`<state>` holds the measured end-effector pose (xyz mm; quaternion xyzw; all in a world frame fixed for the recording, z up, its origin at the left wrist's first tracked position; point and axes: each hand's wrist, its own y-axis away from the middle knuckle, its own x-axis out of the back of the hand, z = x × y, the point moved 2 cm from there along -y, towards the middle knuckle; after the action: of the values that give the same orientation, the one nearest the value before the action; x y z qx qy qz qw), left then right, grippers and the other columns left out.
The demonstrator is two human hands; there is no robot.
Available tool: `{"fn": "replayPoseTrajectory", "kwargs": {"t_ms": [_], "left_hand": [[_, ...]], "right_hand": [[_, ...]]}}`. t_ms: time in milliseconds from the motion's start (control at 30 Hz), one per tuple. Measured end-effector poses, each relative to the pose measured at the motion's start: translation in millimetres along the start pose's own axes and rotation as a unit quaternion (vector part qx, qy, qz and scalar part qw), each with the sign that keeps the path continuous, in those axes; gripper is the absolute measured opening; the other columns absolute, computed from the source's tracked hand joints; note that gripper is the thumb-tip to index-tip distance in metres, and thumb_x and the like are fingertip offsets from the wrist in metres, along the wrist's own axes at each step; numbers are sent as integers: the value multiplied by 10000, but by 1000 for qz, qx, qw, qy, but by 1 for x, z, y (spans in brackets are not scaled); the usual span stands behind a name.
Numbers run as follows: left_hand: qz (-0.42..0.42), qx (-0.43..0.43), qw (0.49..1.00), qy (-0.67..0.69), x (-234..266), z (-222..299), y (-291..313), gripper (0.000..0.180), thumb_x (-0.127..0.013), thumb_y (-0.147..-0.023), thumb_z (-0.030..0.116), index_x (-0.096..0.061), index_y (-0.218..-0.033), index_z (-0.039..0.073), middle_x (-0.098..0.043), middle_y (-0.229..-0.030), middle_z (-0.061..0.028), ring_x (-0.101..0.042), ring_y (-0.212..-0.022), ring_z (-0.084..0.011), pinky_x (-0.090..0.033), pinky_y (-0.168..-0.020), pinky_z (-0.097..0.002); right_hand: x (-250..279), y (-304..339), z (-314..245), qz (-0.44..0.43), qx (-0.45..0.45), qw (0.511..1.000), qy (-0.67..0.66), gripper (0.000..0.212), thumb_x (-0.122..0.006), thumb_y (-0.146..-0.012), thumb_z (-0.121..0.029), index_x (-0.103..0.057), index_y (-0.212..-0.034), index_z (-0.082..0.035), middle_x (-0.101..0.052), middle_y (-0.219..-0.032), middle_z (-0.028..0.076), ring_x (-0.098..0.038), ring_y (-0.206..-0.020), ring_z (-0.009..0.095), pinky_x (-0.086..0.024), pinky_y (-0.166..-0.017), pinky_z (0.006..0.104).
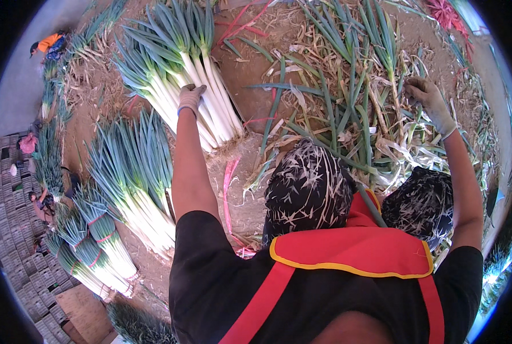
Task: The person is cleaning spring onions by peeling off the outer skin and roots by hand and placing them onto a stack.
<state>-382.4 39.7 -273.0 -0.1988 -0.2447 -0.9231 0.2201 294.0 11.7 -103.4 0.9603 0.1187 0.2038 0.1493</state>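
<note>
My left hand, in a pale glove with dark fingertips, closes over the white stalk of a green onion on top of a thick pile of cleaned green onions. Their leaves point away and their roots lie toward me. On the right, my gloved right hand hovers above peeled husks with its fingers curled in. Whatever its fingertips pinch, if anything, is too small to make out. Just left of it lies an uncleaned green onion with a brownish, dry-skinned stalk.
Loose leaves and pale husks litter the ground between my hands. Another pile of green onions lies left of my arm, beyond it tied bundles. Pink-red strapping trails near my knees. Other people are at the far left.
</note>
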Motion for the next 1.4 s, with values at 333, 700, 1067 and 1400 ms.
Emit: {"fn": "replayPoseTrajectory", "kwargs": {"t_ms": [333,700,1067,1400], "left_hand": [[-39,59,961,-268,-1,-12,-40,675,-792,-703,383,-573,-1173,-49,-655,-1114,-203,-654,-990,-313,-516,-859,-383],[30,8,955,-295,-5,19,4,793,-760,-708,486,-520,-1239,-51,-619,-1181,-249,-616,-1074,-363,-471,-944,-395],[-296,133,918,-227,-8,-12,206,343,-602,-868,363,-714,-983,60,-704,-811,-121,-668,-800,-273,-515,-814,-356],[-213,-99,842,-485,-43,-70,213,464,-534,-902,382,-573,-1289,130,-653,-1154,-179,-598,-1098,-380,-437,-985,-445]], "right_hand": [[-9,-5,0,-39,-27,999,26,299,-623,-930,-198,-602,-1132,21,-632,-930,18,-577,-800,80,-481,-708,236],[2,3,18,-52,-49,996,60,260,-636,-915,-202,-622,-1079,-1,-615,-858,5,-552,-739,82,-457,-654,237],[21,24,41,-51,-80,995,14,305,-626,-917,-235,-607,-1109,1,-633,-920,20,-572,-773,89,-471,-695,238],[13,26,45,-70,-116,989,51,336,-649,-903,-289,-622,-1081,-5,-627,-866,4,-566,-730,76,-459,-663,214]]}}
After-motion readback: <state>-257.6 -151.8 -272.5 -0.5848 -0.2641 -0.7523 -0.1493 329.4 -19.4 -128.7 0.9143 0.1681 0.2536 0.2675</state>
